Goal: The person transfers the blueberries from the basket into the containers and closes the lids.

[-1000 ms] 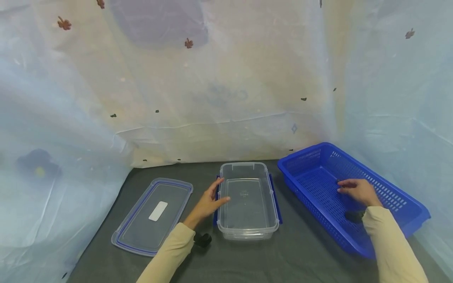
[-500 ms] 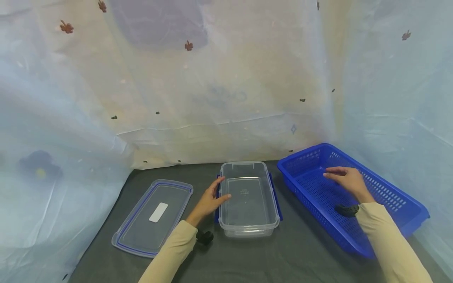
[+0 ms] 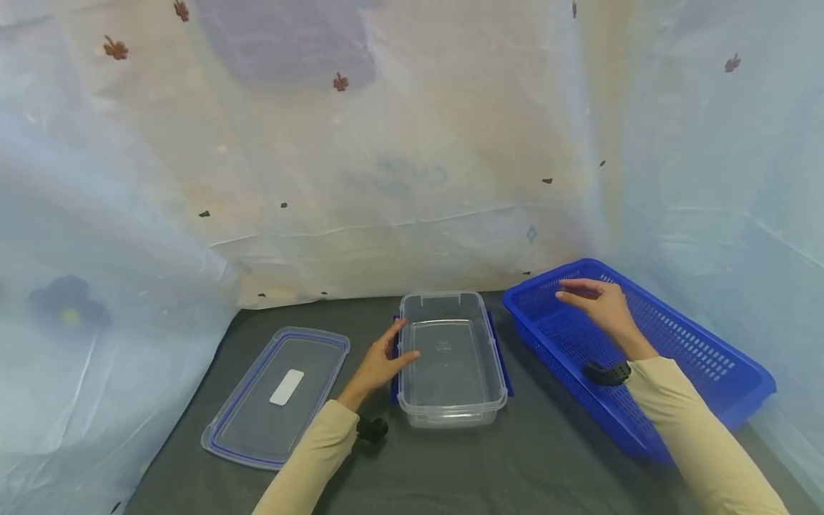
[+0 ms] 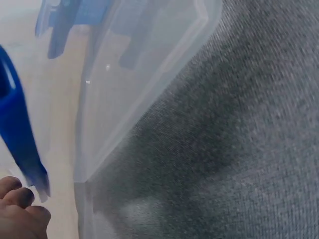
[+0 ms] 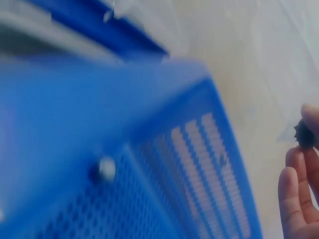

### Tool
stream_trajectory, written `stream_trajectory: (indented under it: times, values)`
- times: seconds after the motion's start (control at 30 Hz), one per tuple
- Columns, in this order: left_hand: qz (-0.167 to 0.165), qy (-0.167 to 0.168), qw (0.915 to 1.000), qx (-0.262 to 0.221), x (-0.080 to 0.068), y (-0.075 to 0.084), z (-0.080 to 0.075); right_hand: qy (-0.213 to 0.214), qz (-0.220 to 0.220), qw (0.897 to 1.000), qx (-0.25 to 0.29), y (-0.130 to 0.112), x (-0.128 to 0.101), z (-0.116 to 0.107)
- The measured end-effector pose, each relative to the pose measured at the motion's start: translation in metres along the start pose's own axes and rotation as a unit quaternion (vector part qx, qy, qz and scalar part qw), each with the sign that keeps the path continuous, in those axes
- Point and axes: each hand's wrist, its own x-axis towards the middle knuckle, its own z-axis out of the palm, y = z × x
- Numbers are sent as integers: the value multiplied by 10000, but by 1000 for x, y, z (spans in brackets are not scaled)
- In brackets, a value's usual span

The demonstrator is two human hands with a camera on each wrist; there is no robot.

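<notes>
My right hand [image 3: 605, 309] is raised over the blue plastic basket [image 3: 682, 343], near its far left side. Between thumb and fingers it pinches a small dark round piece with a toothed edge [image 5: 303, 135]; its kind cannot be made out. My left hand [image 3: 378, 365] rests at the left rim of a clear plastic food container [image 3: 450, 413], thumb and fingers spread. In the left wrist view its fingertips [image 4: 20, 197] are close to a blue latch [image 4: 22, 129]. The container stands with its blue side latches folded down.
A clear lid with a blue seal [image 3: 241, 422] and a white label [image 3: 287, 387] lies left of the container on the dark cloth [image 3: 547, 472]. A small white-and-dark thing [image 5: 106, 169] shows in the basket. A patterned sheet [image 3: 412, 164] encloses the table.
My right hand has risen from low in the basket and moved left toward the container, carrying the small dark piece. The left hand has stayed at the container's rim.
</notes>
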Motion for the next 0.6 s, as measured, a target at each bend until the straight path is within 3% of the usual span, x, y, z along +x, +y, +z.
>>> stream_trajectory:
  times: [0.27,0.6]
  values:
    - [-203,-157,9923,-1214,1,-7,-1,-258,-463,9967,612,-36,6,33]
    - [33,-252,9789,-2027,-4,-14,4,-671,-520,9922,916,-74,17,96]
